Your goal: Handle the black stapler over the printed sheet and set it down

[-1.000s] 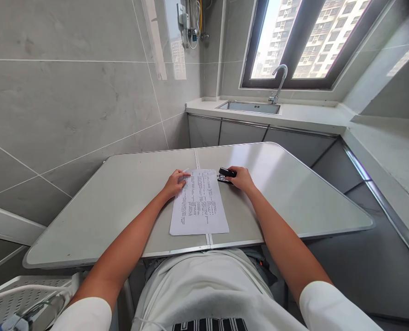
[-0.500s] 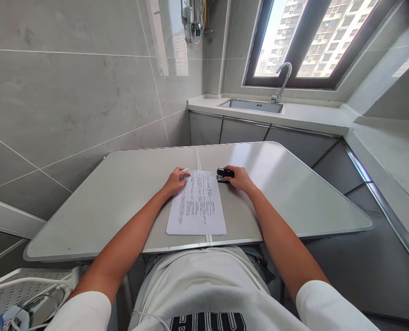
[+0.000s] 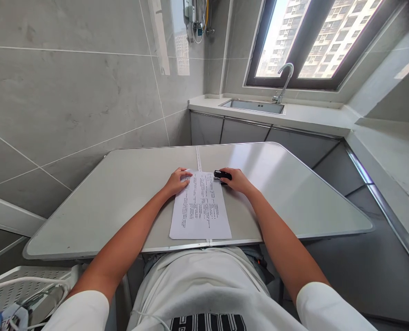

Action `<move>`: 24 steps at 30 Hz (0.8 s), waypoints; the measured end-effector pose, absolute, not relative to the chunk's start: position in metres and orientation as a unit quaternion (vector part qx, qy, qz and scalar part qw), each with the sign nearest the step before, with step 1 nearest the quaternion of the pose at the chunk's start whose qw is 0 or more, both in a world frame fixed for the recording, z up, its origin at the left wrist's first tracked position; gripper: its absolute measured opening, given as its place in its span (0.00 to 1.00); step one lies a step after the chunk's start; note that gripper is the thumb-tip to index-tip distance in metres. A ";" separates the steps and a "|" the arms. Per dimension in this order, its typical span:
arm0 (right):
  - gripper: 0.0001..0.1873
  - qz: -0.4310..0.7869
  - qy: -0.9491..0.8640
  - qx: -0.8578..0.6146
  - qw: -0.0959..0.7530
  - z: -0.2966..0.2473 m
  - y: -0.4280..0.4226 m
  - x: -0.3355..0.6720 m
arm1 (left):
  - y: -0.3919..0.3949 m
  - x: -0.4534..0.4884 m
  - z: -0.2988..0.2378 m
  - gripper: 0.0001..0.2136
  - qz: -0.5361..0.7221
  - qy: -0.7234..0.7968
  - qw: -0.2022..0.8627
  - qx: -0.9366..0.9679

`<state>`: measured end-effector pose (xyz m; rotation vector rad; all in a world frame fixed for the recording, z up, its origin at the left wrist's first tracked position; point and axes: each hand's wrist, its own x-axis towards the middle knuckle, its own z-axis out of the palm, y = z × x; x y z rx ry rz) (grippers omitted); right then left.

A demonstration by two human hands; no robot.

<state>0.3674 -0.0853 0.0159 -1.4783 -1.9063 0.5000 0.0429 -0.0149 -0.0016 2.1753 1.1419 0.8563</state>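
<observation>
While the left hand touches the paper's far left edge (pinching or merely pressing, I cannot tell), the right hand has its grip clamped around the stapler, crosswise at the paper's far right corner, nothing blocking; the desk lies beneath the paper, the sink beyond it.

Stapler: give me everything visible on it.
The stapler has a glossy black top, probably plastic, with a small pale marking, and a shiny, metal-looking part beneath. It lies roughly level, nose pointing left, at the far right corner of the printed paper on the table. The right hand grips its rear, hiding that end. Whether paper sits between its upper and lower parts is too small to tell.
</observation>
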 end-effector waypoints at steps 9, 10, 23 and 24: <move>0.18 0.148 -0.754 -0.557 0.314 0.009 -0.083 0.356 | -0.020 0.050 0.000 0.13 0.317 0.427 0.284 0.797; 0.18 0.140 -0.755 -0.561 0.309 0.009 -0.083 0.355 | -0.020 0.050 0.000 0.13 0.318 0.429 0.284 0.796; 0.21 0.079 -0.758 -0.605 0.229 0.019 -0.091 0.343 | -0.026 0.049 0.009 0.14 0.286 0.446 0.288 0.797; 0.21 0.072 -0.758 -0.609 0.223 0.019 -0.091 0.342 | -0.026 0.050 0.009 0.14 0.284 0.448 0.289 0.797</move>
